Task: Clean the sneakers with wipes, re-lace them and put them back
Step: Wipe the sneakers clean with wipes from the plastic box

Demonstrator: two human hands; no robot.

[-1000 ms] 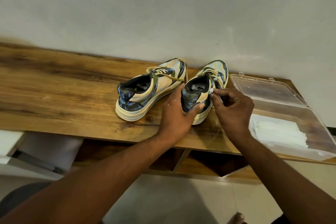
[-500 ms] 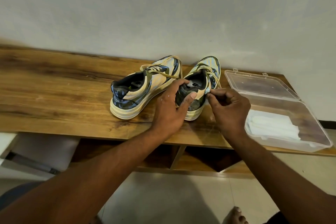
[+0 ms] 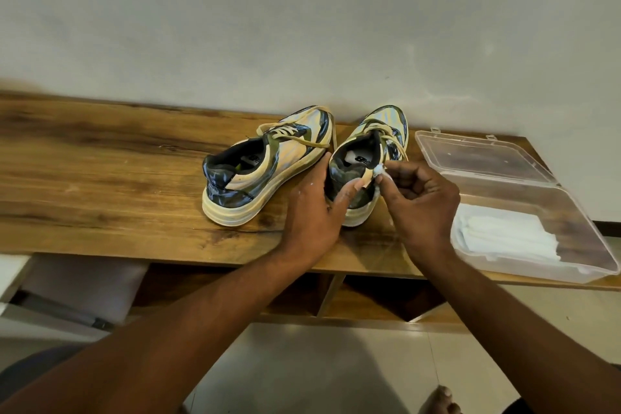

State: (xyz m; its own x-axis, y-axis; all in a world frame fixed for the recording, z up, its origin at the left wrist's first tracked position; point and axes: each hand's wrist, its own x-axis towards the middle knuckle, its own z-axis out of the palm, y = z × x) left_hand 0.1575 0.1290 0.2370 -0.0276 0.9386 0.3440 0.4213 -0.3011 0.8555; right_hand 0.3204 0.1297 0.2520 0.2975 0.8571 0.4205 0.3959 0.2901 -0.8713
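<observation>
- Left hand [image 3: 311,215]: fingers and thumb curled round the heel of the right-side sneaker [image 3: 366,161], steadying it on the wooden table [image 3: 100,178].
- Right hand [image 3: 420,205]: fingertips pinch a small white wipe [image 3: 379,171] against that sneaker's heel collar.
- Second sneaker [image 3: 265,165]: just beside, laces loose.
- Clear plastic box [image 3: 537,198]: lid open, folded wipes [image 3: 510,237] inside, at the table's right end.
</observation>
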